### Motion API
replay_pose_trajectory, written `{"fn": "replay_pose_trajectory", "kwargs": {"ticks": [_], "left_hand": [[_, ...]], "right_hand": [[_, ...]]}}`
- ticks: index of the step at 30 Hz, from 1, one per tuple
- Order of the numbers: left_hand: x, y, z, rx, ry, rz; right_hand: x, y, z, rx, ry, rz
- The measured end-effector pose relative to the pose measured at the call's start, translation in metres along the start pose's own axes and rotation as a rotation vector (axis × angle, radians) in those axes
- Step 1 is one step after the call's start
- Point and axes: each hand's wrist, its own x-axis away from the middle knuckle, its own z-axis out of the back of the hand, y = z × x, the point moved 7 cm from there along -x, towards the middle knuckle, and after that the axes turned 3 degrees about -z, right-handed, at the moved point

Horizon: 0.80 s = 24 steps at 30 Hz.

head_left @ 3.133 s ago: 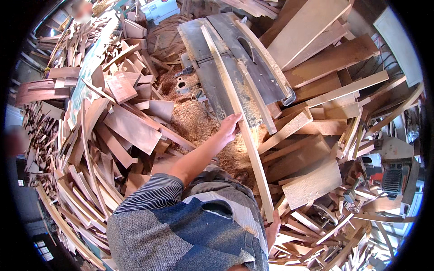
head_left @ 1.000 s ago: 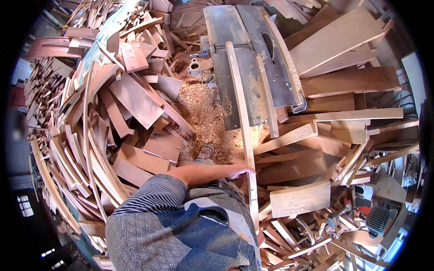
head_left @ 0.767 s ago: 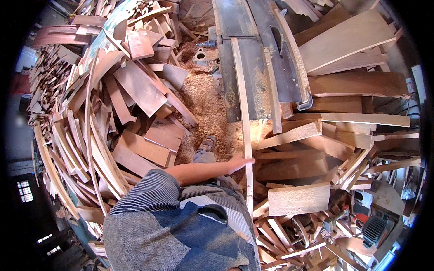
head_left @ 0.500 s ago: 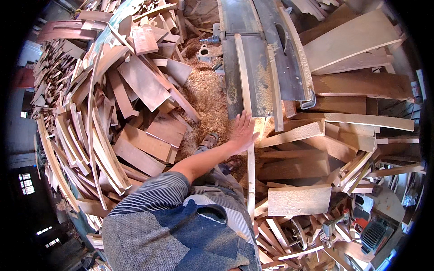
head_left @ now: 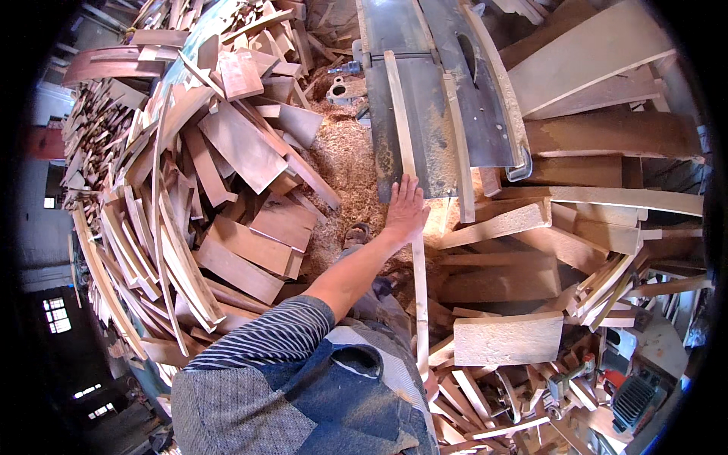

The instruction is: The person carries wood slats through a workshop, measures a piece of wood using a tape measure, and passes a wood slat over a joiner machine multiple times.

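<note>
A long, narrow wooden strip (head_left: 421,303) runs from beside my right hip forward onto the grey metal bed (head_left: 419,98) of a woodworking machine. My left hand (head_left: 407,208) lies palm down over the strip at the bed's near edge, its fingers stretched forward and close together. Only a small part of my right hand (head_left: 431,386) shows at the strip's near end; its fingers are hidden. To the right of the strip, a straight wooden piece (head_left: 459,148) lies along the bed, dusted with sawdust.
Cut boards (head_left: 243,144) are heaped on my left. More boards (head_left: 508,339) are stacked on my right, close to the strip. Sawdust (head_left: 345,155) covers the floor beside the machine. A dark ribbed motor (head_left: 635,400) sits at the lower right.
My left hand has shifted slightly forward on the strip. Its fingers, spread before, are now closer together. The picture has shifted a little.
</note>
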Motion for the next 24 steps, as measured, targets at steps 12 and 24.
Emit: {"fn": "replay_pose_trajectory", "kwargs": {"ticks": [12,24], "left_hand": [[-0.084,-0.035,0.018,-0.058,0.016,0.002],[-0.200,-0.097,0.047,-0.100,0.104,-0.068]], "right_hand": [[-0.034,-0.084,-0.001,0.094,0.066,0.160],[-0.079,-0.211,-0.001,0.111,0.053,0.227]]}}
